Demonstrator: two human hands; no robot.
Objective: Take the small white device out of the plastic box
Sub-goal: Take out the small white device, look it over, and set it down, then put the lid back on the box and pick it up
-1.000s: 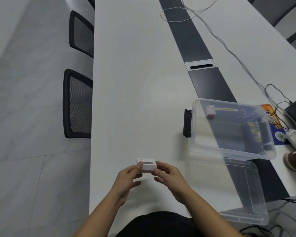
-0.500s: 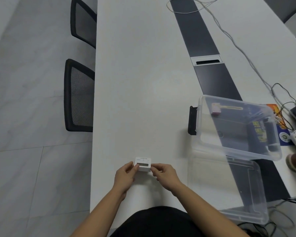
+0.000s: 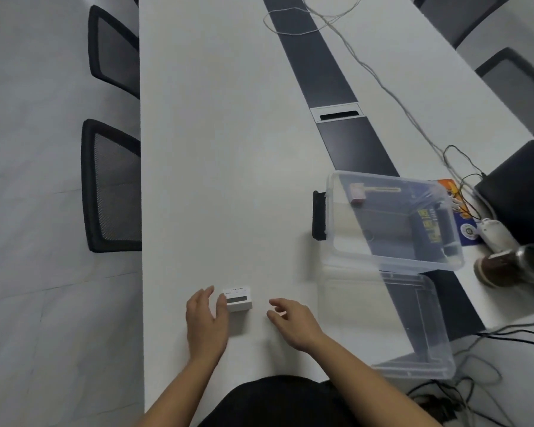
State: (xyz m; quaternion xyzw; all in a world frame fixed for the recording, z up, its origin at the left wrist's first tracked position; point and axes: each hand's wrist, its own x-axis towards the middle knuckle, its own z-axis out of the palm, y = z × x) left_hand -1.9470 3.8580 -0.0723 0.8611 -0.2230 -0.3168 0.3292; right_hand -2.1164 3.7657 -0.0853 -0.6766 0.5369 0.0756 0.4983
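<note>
One small white device [image 3: 237, 299] sits on the white table [image 3: 216, 167], near the front edge and well left of the plastic box [image 3: 392, 220], so the removal looks done. It seems to have been set down with its dark display strip facing up, toward the person, probably so it can be read. Its long axis runs left to right, parallel to the near table edge.

On its left the left hand [image 3: 205, 322] rests with fingers loosely spread, fingertips touching or just beside the device's left edge; I cannot tell which, though it is not pinching it. The right hand [image 3: 293, 320] lies apart on the right, relaxed and holding nothing. Beyond it the clear lid [image 3: 426, 328] lies beside the open box.
</note>
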